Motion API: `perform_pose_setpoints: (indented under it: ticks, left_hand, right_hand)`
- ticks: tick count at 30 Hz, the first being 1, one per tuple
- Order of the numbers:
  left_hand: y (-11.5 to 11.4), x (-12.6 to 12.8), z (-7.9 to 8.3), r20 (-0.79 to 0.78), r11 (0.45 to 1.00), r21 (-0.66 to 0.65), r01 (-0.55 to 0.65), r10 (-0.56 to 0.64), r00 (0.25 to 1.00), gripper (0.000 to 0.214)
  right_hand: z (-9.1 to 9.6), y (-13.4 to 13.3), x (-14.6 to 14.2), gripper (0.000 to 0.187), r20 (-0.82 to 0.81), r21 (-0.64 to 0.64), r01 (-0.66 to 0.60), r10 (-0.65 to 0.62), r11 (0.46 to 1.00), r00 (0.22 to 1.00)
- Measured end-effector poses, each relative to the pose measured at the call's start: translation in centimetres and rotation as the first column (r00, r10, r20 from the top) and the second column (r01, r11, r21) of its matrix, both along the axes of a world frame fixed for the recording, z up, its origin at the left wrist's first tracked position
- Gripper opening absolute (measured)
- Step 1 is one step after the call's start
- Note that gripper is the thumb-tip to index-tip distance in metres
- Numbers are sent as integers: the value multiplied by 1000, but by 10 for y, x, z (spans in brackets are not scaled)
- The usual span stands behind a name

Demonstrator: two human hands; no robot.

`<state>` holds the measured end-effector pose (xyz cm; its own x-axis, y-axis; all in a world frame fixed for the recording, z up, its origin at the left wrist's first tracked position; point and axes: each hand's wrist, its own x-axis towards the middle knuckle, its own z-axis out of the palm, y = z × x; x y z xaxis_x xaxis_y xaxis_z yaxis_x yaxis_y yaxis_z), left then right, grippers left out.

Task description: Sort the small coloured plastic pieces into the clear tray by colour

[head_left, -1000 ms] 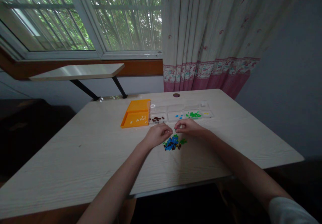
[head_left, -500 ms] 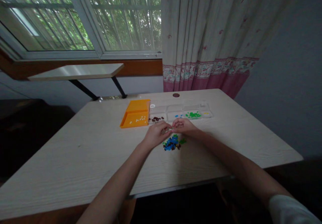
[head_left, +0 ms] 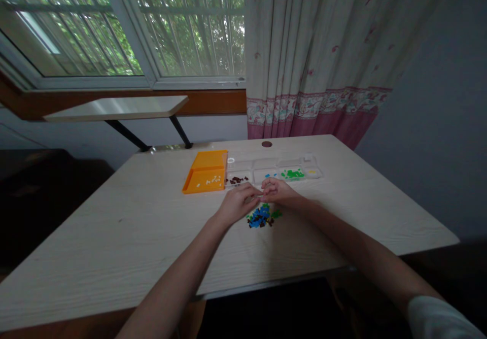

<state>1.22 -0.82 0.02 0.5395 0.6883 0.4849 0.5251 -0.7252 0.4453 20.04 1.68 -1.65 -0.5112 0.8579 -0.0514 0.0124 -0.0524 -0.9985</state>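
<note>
The left hand point(head_left: 238, 204) and right hand point(head_left: 279, 192) meet at the fingertips, fingers bent, forearms slanting inward; I cannot tell whether a piece is pinched there. Just nearer, on the table point(head_left: 152, 237), lies 1 pile of blue, brown, green and yellow pieces point(head_left: 261, 217). Beyond, 1 clear tray point(head_left: 265, 163) runs its long axis left to right; 1 orange tray point(head_left: 208, 161) adjoins its left end.

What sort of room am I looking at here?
Probably a room in a home, though I can't be sure: there is a flowered curtain beside a window, and a pale wood-grain desk below them.
</note>
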Motion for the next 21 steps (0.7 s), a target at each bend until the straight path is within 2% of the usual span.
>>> perform_pose_setpoints:
  ticks: [3,6,7,9,12,15,21]
  left_hand:
    - [0,0,1,10,1000,-13,-1,2,1000,16]
    - [0,0,3,32,999,-25,-47,48,998,16]
    - [0,0,3,35,997,-20,-71,72,997,16]
    - [1,0,3,25,993,-8,-114,114,993,16]
    - [2,-1,2,-9,991,-4,-136,136,991,16]
    - [2,-1,0,-32,991,-8,-133,132,991,16]
    - [3,-2,-1,-30,994,-13,-113,112,993,17]
  right_hand:
    - [-1,1,2,53,26,67,5,-7,998,1000]
    - [2,1,5,42,145,272,31,-73,962,987]
    - [4,0,7,37,214,367,29,-115,930,970]
    - [7,-2,10,27,359,554,-14,-224,832,906]
    - [7,-6,11,21,462,734,-121,-361,668,810]
    - [5,-8,9,21,475,797,-182,-410,576,779]
    - [4,-8,9,22,482,828,-229,-441,512,757]
